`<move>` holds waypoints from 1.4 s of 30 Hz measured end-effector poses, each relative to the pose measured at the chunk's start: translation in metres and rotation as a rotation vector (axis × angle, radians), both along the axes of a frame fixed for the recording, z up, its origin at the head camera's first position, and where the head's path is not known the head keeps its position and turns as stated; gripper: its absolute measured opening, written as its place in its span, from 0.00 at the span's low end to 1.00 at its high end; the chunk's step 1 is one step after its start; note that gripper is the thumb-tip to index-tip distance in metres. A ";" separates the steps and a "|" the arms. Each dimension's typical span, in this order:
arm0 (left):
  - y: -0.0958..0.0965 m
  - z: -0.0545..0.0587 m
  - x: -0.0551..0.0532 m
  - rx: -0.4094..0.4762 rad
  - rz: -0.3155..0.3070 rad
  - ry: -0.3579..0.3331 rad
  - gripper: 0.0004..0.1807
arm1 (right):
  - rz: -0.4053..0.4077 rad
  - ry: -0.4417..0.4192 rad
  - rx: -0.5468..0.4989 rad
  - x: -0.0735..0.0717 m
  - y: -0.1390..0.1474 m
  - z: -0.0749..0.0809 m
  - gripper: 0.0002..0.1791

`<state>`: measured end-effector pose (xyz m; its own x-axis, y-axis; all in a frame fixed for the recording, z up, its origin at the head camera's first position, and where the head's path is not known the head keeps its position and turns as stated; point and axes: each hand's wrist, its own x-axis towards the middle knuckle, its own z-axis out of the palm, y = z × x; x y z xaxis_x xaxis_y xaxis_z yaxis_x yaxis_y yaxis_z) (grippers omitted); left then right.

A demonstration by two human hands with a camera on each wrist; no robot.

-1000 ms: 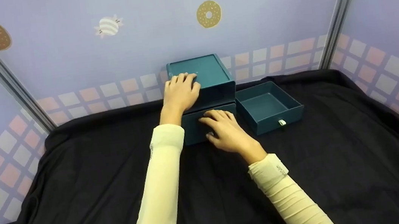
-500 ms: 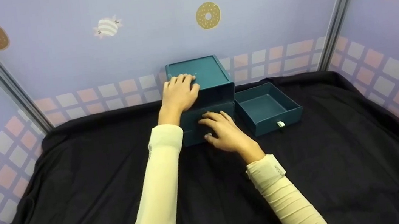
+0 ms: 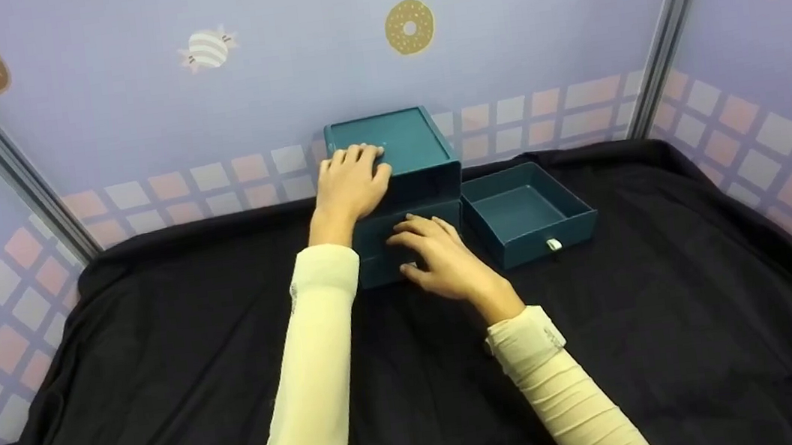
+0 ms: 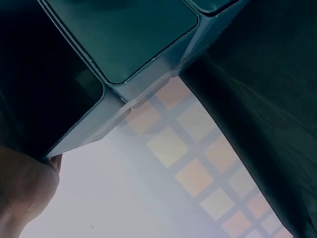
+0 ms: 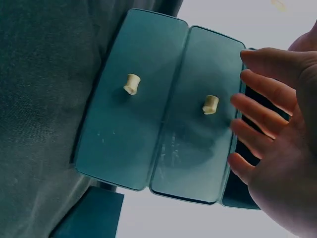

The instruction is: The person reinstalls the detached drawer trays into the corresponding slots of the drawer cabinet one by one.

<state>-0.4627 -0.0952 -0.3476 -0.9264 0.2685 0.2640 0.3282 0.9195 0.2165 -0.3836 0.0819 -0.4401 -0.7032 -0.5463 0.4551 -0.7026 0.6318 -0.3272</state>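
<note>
the teal cabinet [image 3: 408, 138] stands upright, top bay [image 3: 429, 186] open, two lower drawers [image 5: 190, 144] closed; a loose teal drawer [image 3: 574, 229] with pale tab [image 3: 554, 244] sits open-side-up just beside it.

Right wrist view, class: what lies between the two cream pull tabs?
Between one tab and the other tab lie only parts of the two drawer fronts and the seam dividing them, seen in the right wrist view.

We count one cabinet [image 3: 397, 135], two drawers [image 5: 131, 129] seated within it, one open compartment [image 3: 429, 186], and one loose drawer [image 3: 526, 208] to its right. Pulls [image 5: 131, 84] total three: one per drawer. At the cabinet: one left hand [image 3: 350, 185], one right hand [image 3: 444, 260]. Behind and beside it: three doughnut prints [image 3: 394, 30], one candy print [image 3: 208, 49].
</note>
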 end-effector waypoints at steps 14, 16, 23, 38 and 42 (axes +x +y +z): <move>0.002 -0.001 0.000 -0.022 -0.021 0.007 0.28 | -0.015 0.181 -0.069 0.010 0.053 0.053 0.13; 0.003 -0.002 0.000 -0.023 -0.017 0.004 0.28 | -0.050 0.194 -0.077 0.006 0.070 0.054 0.12; 0.006 0.000 0.001 -0.034 -0.016 -0.009 0.29 | -0.195 0.117 -0.003 -0.007 0.117 0.044 0.12; 0.003 0.002 0.001 -0.040 -0.006 -0.001 0.29 | -0.492 -0.312 0.206 -0.034 0.165 -0.021 0.22; 0.005 0.001 0.001 -0.044 -0.001 -0.009 0.29 | -0.563 -0.361 0.100 -0.032 0.165 -0.030 0.23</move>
<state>-0.4618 -0.0903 -0.3466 -0.9284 0.2802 0.2439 0.3270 0.9279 0.1789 -0.4160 0.2469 -0.4703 -0.9913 -0.0798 0.1044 -0.1153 0.9090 -0.4005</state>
